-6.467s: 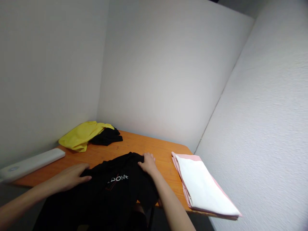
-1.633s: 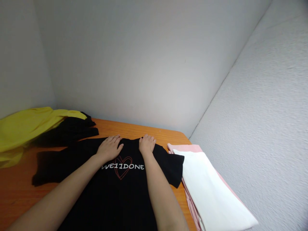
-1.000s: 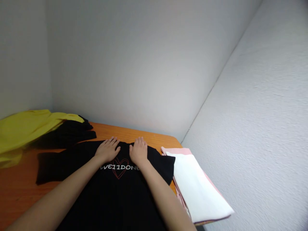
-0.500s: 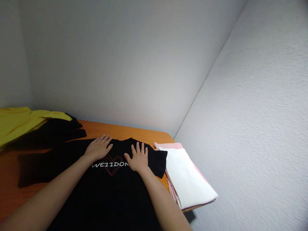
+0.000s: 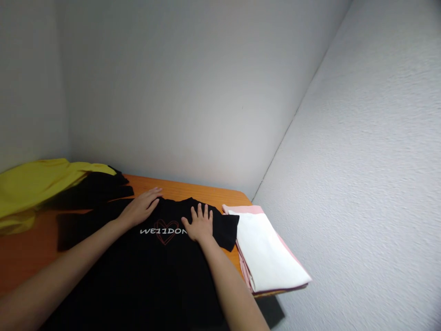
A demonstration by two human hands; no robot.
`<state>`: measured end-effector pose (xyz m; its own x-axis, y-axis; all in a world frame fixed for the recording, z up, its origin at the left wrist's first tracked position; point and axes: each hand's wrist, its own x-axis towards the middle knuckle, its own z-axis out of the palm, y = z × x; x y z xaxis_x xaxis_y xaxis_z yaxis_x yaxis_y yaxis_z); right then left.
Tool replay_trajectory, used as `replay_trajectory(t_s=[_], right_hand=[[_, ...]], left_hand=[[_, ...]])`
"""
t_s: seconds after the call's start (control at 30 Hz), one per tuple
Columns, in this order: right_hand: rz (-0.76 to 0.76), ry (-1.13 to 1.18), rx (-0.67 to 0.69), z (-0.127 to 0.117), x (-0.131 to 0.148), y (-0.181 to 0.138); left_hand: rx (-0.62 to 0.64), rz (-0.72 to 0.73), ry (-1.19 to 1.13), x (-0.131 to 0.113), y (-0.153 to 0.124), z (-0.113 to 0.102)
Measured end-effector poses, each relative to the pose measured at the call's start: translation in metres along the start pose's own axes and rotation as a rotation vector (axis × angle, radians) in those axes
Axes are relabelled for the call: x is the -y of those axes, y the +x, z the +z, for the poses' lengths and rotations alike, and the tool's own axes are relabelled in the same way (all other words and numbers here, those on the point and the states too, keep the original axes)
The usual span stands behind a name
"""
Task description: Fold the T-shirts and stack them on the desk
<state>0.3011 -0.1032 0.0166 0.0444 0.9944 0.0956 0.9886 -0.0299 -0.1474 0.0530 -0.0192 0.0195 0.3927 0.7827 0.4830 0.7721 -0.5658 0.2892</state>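
A black T-shirt (image 5: 148, 276) lies spread face up on the wooden table, its collar toward the back wall. White lettering and a red heart outline (image 5: 166, 231) mark its chest. My left hand (image 5: 142, 207) rests near the collar on the shirt's left shoulder area, fingers stretched out and nearly together, the fingertips at the cloth's top edge. On the other shoulder, my right hand (image 5: 200, 223) lies flat with fingers spread, covering the end of the lettering. Neither hand grips the cloth. My forearms hide parts of the shirt's sides.
Folded white and pink clothes (image 5: 272, 253) are stacked at the table's right edge, against the textured wall (image 5: 361, 184). Yellow clothing (image 5: 41, 184) and black clothing (image 5: 93, 189) lie heaped at the left. The orange-brown table (image 5: 186, 188) meets the back wall.
My left hand has turned and slid slightly up toward the collar's edge. My right hand stays nearly in place. The shirt's left sleeve has shifted inward, and the view has turned slightly left.
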Motion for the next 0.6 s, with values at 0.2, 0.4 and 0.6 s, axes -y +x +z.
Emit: replay_trajectory(t_s=[0.2, 0.4, 0.6], right_hand=[[0.002, -0.011, -0.015, 0.003, 0.000, 0.000], [0.001, -0.018, -0.003, 0.004, -0.001, 0.000], [-0.020, 0.001, -0.021, 0.007, -0.003, 0.002]], left_hand=[[0.109, -0.148, 0.027, 0.026, -0.040, -0.048], [0.418, -0.300, 0.163, 0.036, -0.086, -0.041], [0.395, -0.292, 0.165, 0.033, -0.093, -0.044]])
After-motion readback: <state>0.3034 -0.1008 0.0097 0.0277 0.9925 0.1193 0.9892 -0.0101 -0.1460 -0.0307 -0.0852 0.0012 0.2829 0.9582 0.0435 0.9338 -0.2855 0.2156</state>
